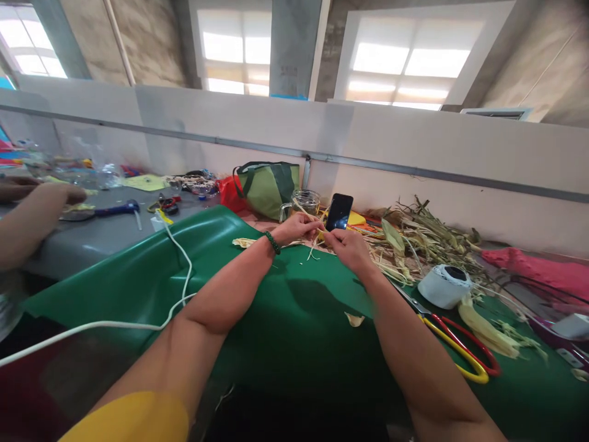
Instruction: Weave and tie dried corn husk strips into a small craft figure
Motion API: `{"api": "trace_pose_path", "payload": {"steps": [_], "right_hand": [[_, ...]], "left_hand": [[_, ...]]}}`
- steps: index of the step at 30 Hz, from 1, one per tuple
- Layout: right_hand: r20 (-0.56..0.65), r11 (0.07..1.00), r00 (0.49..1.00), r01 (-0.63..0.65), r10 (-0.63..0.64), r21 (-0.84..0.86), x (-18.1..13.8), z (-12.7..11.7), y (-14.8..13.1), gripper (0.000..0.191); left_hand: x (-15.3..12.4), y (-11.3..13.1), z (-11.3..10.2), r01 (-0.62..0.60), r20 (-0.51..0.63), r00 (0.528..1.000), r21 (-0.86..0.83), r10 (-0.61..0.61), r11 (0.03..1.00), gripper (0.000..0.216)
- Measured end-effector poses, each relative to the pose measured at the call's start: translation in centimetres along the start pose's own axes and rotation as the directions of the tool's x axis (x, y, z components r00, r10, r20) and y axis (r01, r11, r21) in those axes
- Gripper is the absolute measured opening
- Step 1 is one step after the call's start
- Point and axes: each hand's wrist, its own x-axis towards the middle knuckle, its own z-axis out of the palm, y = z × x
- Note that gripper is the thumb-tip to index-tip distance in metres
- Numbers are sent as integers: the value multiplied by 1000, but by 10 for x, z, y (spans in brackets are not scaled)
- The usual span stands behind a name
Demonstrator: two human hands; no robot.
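Note:
Both my arms reach forward over a green sheet (257, 307). My left hand (297, 228), with a green bead bracelet on its wrist, is closed in a pinch on thin pale straw strips (314, 244). My right hand (346, 244) is closed on the same strips, close beside the left. Loose ends of the strips hang down onto the green sheet. A small pale scrap (354, 319) lies on the sheet between my forearms.
Behind my hands stand a glass jar (306, 201), a propped black phone (339, 212) and a green bag (267, 187). A heap of dried husks (423, 239), a white tape roll (445, 285) and red-and-yellow scissors (464, 350) lie right. A white cable (177, 288) crosses left. Another person's arm (27, 218) rests far left.

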Motion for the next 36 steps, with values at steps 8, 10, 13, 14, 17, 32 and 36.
{"api": "trace_pose_path", "payload": {"steps": [8,10,13,14,17,32,36], "right_hand": [[105,987,991,-92,78,130,2,4,11,41],[94,984,991,-107,94,142,3,5,11,41],[78,980,993,-105,93,167,2,4,5,40],[71,981,993,-101,91,166,1,3,2,41],[54,990,996,-76,70,119,-1,2,-5,41],[-111,864,971,-133,212,486,4,3,8,52],[-206,854,943,-126,261,505,3,6,5,53]], "left_hand": [[-6,2,-5,111,90,990,-36,-107,993,49],[-6,3,-1,94,79,993,-38,-91,995,56],[-2,0,2,32,57,998,26,-33,999,53],[0,-2,2,2,48,999,70,-5,998,49],[6,-9,-4,-71,23,997,214,67,974,40],[1,-9,8,-93,368,930,296,-24,951,46],[2,-8,5,-107,411,912,270,-14,957,43]]}}
